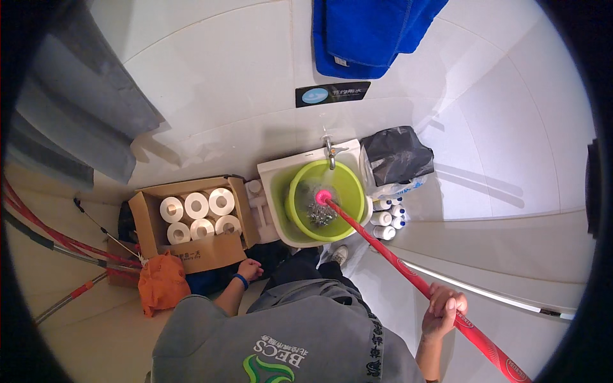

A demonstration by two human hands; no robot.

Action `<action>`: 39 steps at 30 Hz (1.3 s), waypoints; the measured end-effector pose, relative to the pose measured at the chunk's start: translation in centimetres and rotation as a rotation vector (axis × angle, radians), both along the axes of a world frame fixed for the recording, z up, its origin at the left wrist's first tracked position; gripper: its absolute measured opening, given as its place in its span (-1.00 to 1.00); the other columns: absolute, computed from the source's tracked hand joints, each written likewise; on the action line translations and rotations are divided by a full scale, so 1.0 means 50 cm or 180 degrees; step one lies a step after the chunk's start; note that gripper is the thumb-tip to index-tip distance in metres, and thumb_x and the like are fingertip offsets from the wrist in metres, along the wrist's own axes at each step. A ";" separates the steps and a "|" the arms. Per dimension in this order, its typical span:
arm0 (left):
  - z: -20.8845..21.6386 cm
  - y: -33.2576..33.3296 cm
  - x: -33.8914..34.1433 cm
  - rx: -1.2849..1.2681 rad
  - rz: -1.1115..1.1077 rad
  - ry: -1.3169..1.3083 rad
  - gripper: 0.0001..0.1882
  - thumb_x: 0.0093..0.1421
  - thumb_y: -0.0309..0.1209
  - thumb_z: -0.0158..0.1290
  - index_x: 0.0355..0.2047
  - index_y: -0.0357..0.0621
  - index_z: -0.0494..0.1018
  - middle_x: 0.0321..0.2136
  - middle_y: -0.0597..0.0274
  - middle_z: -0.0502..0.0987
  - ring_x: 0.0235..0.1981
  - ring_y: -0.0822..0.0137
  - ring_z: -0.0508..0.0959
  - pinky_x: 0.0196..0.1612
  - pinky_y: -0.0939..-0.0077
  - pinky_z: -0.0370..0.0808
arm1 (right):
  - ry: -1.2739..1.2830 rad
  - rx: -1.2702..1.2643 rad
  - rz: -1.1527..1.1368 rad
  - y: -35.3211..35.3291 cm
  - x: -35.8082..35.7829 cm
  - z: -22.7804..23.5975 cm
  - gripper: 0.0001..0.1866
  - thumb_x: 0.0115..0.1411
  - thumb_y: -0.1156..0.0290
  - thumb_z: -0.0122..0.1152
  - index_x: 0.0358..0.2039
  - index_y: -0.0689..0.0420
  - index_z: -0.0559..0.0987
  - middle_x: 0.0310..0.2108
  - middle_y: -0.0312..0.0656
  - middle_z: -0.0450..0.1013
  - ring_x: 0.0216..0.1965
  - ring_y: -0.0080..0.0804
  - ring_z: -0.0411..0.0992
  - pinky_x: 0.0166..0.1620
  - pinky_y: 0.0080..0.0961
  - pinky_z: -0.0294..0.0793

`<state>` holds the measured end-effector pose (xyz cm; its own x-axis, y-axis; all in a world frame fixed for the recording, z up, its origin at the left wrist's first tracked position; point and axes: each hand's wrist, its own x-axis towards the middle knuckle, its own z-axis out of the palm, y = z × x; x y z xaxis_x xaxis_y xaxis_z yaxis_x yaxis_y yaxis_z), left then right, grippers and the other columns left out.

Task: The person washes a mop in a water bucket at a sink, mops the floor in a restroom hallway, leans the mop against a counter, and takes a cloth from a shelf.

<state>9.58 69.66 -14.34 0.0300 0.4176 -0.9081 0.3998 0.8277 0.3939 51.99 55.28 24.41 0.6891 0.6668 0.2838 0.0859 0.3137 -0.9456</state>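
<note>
My right hand [444, 309] is wrapped round the red shaft of a mop [399, 267], which slants down from lower right into a lime-green basin [358, 198]. A pink collar joins the shaft to a grey stringy mop head [321, 214] lying in the basin, among what looks like water. The basin sits inside a white sink [276, 167], under a metal tap [331, 152]. My left hand [249, 269], with a blue band at the wrist, hangs low beside a cardboard box [217, 251]. Its fingers look loosely curled, with nothing seen in them.
White paper rolls [196, 205] fill the box. An orange bag [163, 283] and red poles [57, 236] are at left. Right of the sink are a black plastic bag [397, 156] and several white bottles [383, 218]. Blue cloth [367, 38] and grey cloth [83, 108] hang above.
</note>
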 end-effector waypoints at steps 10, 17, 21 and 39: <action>0.002 -0.007 -0.003 -0.0030 0.0080 -0.0027 -0.87 0.16 -0.48 -0.10 -0.28 -0.09 0.40 -0.46 0.17 0.57 -0.51 0.34 0.56 -0.44 0.42 0.51 | 0.0005 -0.0042 0.0007 0.002 -0.003 0.002 -0.65 0.18 0.34 0.05 -0.64 -0.04 0.12 -0.83 -0.43 0.05 -0.76 -0.58 0.05 -0.38 -0.43 0.22; 0.016 -0.004 0.009 -0.0047 0.0027 0.0007 -0.85 0.15 -0.50 -0.12 -0.28 -0.09 0.39 -0.45 0.16 0.57 -0.50 0.34 0.56 -0.43 0.42 0.50 | 0.0056 -0.0019 0.0015 -0.002 0.003 -0.001 -0.63 0.19 0.31 0.10 -0.64 -0.03 0.15 -0.83 -0.44 0.08 -0.76 -0.57 0.10 -0.38 -0.39 0.26; 0.010 -0.008 0.011 -0.0081 0.0138 0.0030 -0.84 0.13 -0.52 -0.13 -0.28 -0.10 0.40 -0.47 0.16 0.57 -0.53 0.33 0.56 -0.47 0.44 0.50 | 0.0042 -0.0020 0.0044 0.002 0.001 0.002 -0.63 0.19 0.32 0.10 -0.64 -0.03 0.14 -0.83 -0.44 0.07 -0.76 -0.57 0.09 -0.38 -0.41 0.25; -0.014 -0.041 0.005 0.0181 0.0366 -0.0046 -0.91 0.11 -0.55 -0.05 -0.36 -0.18 0.41 -0.55 0.14 0.55 -0.59 0.35 0.54 -0.58 0.50 0.47 | -0.0256 0.0341 0.1189 0.164 -0.038 0.204 -0.70 0.20 0.36 0.04 -0.61 0.00 0.17 -0.81 -0.46 0.00 -0.80 -0.62 -0.05 -0.58 -0.53 0.10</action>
<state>9.85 67.59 -15.04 -0.0083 0.4699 -0.8827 0.2975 0.8439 0.4465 50.08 63.49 34.61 0.3774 0.8311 0.4084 0.0196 0.4337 -0.9008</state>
